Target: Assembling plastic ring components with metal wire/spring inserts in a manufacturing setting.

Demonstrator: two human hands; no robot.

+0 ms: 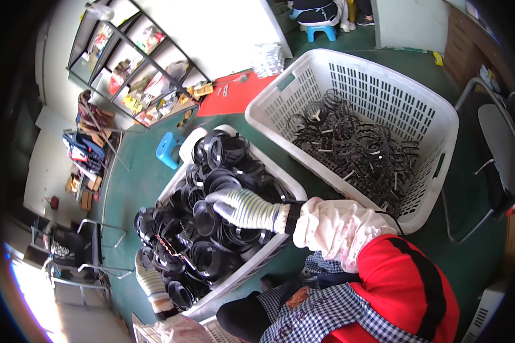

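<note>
My right fingers [220,200], in a striped glove, rest curved on the black rings [207,258]; I cannot tell whether they grip one. My left fingers [143,262], gloved alike, press against the heap's near left side, their grip also unclear. The rings fill the crate [252,270] before me. Beyond my right arm, a larger white basket [383,71] holds thin black parts [363,148]. A blue stool [166,151] stands past the crate.
</note>
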